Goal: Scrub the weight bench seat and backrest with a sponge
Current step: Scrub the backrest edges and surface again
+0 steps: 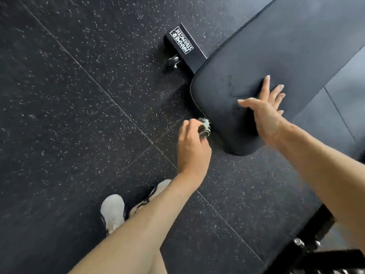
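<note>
Gym: speckled rubber floor (79, 115), bench pad (276, 56)

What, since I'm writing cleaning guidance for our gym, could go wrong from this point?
1. The left hand grips the sponge right at the bench pad's corner edge. A stroke could slip off and drip onto the rubber floor near the shoes, possibly making footing slick.
2. The right hand presses flat on the pad. Once that surface is wet, this bracing hand might slide.
</note>
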### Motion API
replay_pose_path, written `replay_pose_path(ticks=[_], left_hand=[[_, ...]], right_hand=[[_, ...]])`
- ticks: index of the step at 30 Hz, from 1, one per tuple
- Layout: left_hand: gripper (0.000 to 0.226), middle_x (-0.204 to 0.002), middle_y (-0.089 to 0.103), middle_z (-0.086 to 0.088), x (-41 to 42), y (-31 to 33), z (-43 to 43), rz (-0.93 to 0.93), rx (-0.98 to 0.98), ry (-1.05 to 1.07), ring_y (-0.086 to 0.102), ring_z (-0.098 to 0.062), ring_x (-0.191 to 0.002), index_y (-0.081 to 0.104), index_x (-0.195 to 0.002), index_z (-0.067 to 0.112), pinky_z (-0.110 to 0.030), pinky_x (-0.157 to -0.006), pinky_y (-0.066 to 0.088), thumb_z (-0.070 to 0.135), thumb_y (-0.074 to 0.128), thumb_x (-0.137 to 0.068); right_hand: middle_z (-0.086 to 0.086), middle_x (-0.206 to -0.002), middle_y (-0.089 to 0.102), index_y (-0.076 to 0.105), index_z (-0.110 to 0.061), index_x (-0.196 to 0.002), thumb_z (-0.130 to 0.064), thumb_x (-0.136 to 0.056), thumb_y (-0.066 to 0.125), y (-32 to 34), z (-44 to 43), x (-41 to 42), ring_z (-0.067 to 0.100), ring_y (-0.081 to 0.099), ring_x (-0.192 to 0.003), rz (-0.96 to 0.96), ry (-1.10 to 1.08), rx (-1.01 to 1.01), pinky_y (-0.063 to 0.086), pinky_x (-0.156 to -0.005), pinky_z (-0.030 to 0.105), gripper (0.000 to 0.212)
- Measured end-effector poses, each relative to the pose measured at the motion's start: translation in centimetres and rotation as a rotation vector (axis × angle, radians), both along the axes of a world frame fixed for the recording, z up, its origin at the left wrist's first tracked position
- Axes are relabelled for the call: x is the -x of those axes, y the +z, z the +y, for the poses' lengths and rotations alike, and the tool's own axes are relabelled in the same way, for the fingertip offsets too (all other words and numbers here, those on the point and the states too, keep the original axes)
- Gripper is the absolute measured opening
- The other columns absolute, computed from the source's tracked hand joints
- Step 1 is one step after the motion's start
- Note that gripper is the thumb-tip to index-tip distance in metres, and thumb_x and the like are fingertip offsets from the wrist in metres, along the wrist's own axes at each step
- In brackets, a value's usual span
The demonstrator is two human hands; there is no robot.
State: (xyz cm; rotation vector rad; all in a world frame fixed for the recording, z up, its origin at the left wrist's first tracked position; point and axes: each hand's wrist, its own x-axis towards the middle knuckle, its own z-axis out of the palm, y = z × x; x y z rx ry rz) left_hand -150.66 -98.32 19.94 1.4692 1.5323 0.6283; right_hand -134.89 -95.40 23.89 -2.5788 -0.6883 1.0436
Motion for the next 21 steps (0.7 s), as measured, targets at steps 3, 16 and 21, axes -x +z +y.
replay_pose_path(ticks=[3, 16, 21], left_hand=[[0.025, -0.104, 0.054, -0.009, 0.3, -0.2, 3.5, -0.016, 0.029, 0.218, 0.049, -0.021, -0.091, 0.054, -0.099, 0.004, -0.014, -0.074, 0.032, -0.013, 0.046, -0.082], [0.028, -0.104, 0.052, -0.006, -1.6, -1.1, -3.7, -0.079, 0.027, 0.220, 0.049, -0.021, -0.094, 0.054, -0.101, 0.006, -0.032, -0.081, 0.043, -0.013, 0.052, -0.080], [0.040, -0.107, 0.055, -0.008, -3.7, -1.1, 1.8, -0.087, -0.078, 0.517, 0.047, -0.024, -0.091, 0.057, -0.108, 0.007, -0.037, -0.077, 0.044, -0.017, 0.046, -0.077]], right_hand=[[0.007, -0.157, -0.023, -0.013, -0.032, -0.150, -0.065, -0.081, 0.055, -0.3, -0.2, 0.1, 0.021, -0.021, -0.145, -0.139, 0.113, 0.128, -0.009, -0.116, 0.050, 0.103], [0.009, -0.157, -0.023, -0.014, -0.028, -0.150, -0.064, -0.084, 0.052, -0.7, -0.2, 0.4, 0.023, -0.020, -0.145, -0.216, 0.157, 0.149, -0.008, -0.115, 0.049, 0.100], [0.010, -0.157, -0.023, -0.013, -0.029, -0.150, -0.068, -0.082, 0.050, -1.2, -0.2, 0.0, 0.024, -0.020, -0.145, -0.222, 0.177, 0.137, -0.009, -0.115, 0.048, 0.102]])
